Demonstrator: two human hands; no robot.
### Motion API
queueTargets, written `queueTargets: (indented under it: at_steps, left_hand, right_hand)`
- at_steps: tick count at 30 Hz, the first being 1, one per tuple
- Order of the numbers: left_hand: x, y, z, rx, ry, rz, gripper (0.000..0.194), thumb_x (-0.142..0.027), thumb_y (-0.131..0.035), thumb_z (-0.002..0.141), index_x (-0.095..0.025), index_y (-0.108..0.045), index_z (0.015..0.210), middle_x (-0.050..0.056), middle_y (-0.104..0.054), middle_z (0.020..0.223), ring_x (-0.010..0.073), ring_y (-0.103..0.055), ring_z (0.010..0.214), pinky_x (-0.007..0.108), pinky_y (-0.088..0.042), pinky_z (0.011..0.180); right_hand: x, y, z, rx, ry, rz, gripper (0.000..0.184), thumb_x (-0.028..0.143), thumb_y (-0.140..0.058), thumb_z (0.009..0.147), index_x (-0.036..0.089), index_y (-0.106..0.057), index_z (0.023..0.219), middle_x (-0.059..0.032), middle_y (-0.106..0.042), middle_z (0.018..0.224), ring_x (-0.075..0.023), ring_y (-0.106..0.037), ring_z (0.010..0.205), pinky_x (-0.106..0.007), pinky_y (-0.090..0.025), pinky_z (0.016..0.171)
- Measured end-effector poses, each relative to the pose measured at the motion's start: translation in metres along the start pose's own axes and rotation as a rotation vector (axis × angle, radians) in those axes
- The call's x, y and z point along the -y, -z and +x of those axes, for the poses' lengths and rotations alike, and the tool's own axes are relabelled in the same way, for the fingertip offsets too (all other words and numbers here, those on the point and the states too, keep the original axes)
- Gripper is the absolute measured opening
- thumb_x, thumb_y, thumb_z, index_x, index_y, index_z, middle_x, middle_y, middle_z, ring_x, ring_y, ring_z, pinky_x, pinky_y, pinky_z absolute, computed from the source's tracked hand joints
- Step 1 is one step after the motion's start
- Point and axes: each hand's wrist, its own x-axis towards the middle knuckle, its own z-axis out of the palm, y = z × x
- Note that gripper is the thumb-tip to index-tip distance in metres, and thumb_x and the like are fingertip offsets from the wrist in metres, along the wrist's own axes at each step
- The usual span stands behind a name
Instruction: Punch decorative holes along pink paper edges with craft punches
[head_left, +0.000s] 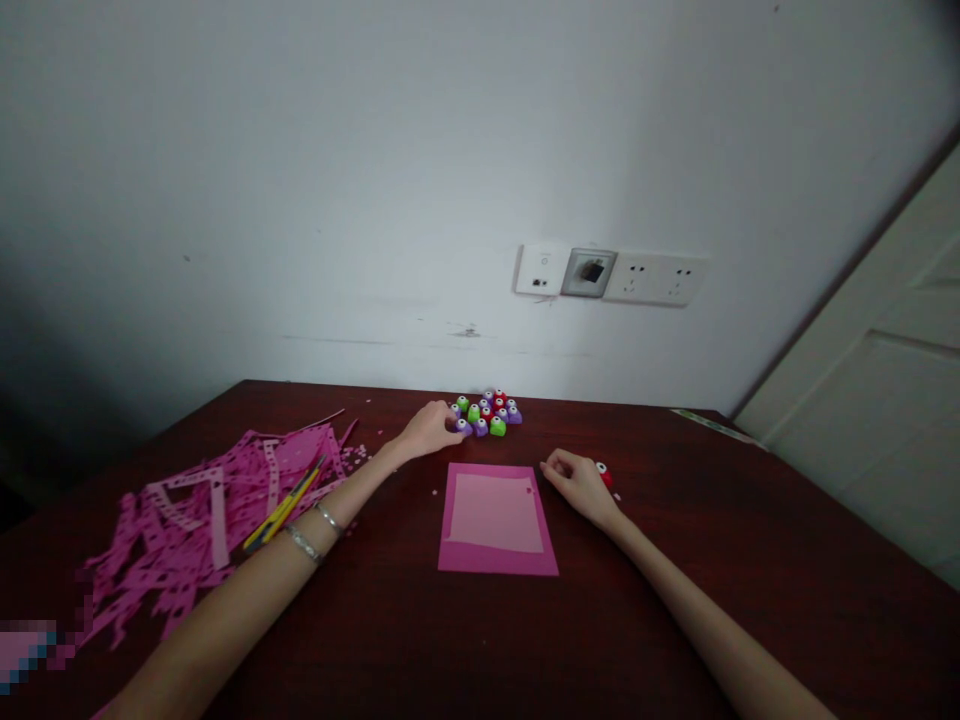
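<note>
My left hand (pixel 429 430), with two silver bangles on its wrist, reaches to a cluster of small craft punches (pixel 497 427) in green, purple and red. Its thumb and fingers close around a purple craft punch (pixel 463 428) at the cluster's left edge. A light pink sheet (pixel 496 515) lies on a darker pink sheet (pixel 498 560), with a small dark pink shape (pixel 529 490) near its upper right corner. Just right of the sheets rests my right hand (pixel 577 483), its fingers curled together; whatever they hold is hidden. Behind that hand sits a red craft punch (pixel 604 474), partly covered.
Left on the dark table (pixel 360 640) lies a heap of punched pink paper strips (pixel 187 540), with a yellow utility knife (pixel 289 503) on it. Tiny paper cut-outs (pixel 354 456) are scattered nearby. A thin ruler-like strip (pixel 712 425) lies at the far right, below the wall sockets (pixel 654 279).
</note>
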Motion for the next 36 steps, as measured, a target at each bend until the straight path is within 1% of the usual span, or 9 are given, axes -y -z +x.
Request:
queueTargets:
  at_steps: [7,11,14,16,18,24,28,32,36]
  left_hand:
    - [-0.047,0.029,-0.011,0.194,-0.347,-0.177,0.014,-0.028,-0.058,0.071,-0.015,-0.062,0.070,0.001,-0.056,0.075,0.0128,-0.049,0.069,0.025,-0.036,0.065]
    - [-0.062,0.024,-0.016,0.253,-0.377,-0.215,0.014,-0.027,-0.058,0.070,-0.014,-0.063,0.073,0.003,-0.055,0.080,0.0135,-0.050,0.073,0.025,-0.037,0.067]
    - [-0.067,0.020,-0.019,0.276,-0.398,-0.242,0.015,-0.026,-0.059,0.069,-0.014,-0.064,0.077,0.003,-0.055,0.080,0.0133,-0.050,0.073,0.025,-0.038,0.068]
    - [-0.072,0.020,-0.021,0.296,-0.428,-0.265,0.015,-0.026,-0.059,0.069,-0.014,-0.064,0.077,0.003,-0.054,0.080,0.0129,-0.050,0.073,0.025,-0.038,0.069]
    - [-0.076,0.021,-0.023,0.312,-0.446,-0.278,0.014,-0.026,-0.059,0.069,-0.014,-0.063,0.076,0.004,-0.054,0.080,0.0125,-0.050,0.073,0.025,-0.038,0.069]
    - [-0.086,0.020,-0.026,0.317,-0.470,-0.257,0.011,-0.020,-0.059,0.067,-0.014,-0.063,0.075,0.004,-0.055,0.081,0.0131,-0.050,0.075,0.025,-0.038,0.071]
    - [-0.081,0.022,-0.024,0.352,-0.440,-0.296,0.019,-0.028,-0.060,0.071,-0.014,-0.064,0.082,0.004,-0.057,0.082,0.0132,-0.051,0.075,0.024,-0.039,0.069]
    - [-0.069,0.024,-0.020,0.429,-0.321,-0.277,0.025,-0.033,-0.058,0.073,-0.013,-0.064,0.087,0.004,-0.060,0.080,0.0130,-0.053,0.071,0.023,-0.039,0.062]
    - [-0.061,0.019,-0.020,0.430,-0.240,-0.103,0.020,-0.029,-0.059,0.071,-0.013,-0.065,0.082,0.007,-0.062,0.081,0.0154,-0.055,0.072,0.024,-0.039,0.062]
  right_hand:
    - [0.008,0.005,-0.001,0.048,-0.023,0.145,0.026,0.038,-0.050,0.080,0.016,-0.054,0.065,0.0024,-0.050,0.057,-0.0111,-0.043,0.052,-0.022,-0.033,0.049]
    - [0.021,0.012,0.000,0.116,0.018,0.241,0.020,0.035,-0.054,0.079,0.015,-0.060,0.082,0.0005,-0.054,0.066,-0.0114,-0.048,0.059,-0.023,-0.040,0.055]
    - [0.040,0.019,0.000,0.166,0.143,0.222,0.025,0.029,-0.062,0.074,0.018,-0.060,0.096,-0.0024,-0.056,0.085,-0.0107,-0.049,0.064,-0.024,-0.043,0.060]
    - [0.053,0.022,-0.001,0.206,0.223,0.194,0.030,0.026,-0.065,0.071,0.021,-0.059,0.101,-0.0046,-0.054,0.098,-0.0100,-0.050,0.066,-0.025,-0.045,0.061]
    - [0.064,0.024,-0.003,0.237,0.262,0.162,0.030,0.023,-0.066,0.070,0.021,-0.060,0.099,-0.0045,-0.055,0.099,-0.0113,-0.052,0.070,-0.026,-0.045,0.065]
    - [0.077,0.026,-0.006,0.290,0.188,0.093,0.016,0.020,-0.063,0.071,0.018,-0.063,0.087,-0.0020,-0.062,0.080,-0.0139,-0.055,0.072,-0.026,-0.045,0.065]
    - [0.078,0.033,-0.005,0.283,0.167,0.073,0.016,0.022,-0.064,0.070,0.017,-0.064,0.085,-0.0017,-0.061,0.077,-0.0131,-0.055,0.069,-0.025,-0.044,0.062]
    - [0.068,0.043,-0.005,0.265,0.025,0.094,0.022,0.030,-0.066,0.070,0.016,-0.064,0.088,0.0004,-0.056,0.069,-0.0097,-0.050,0.055,-0.020,-0.042,0.047]
    - [0.051,0.047,-0.013,0.286,-0.117,0.177,0.029,0.036,-0.065,0.070,0.015,-0.062,0.091,0.0033,-0.049,0.060,-0.0065,-0.042,0.045,-0.016,-0.035,0.034]
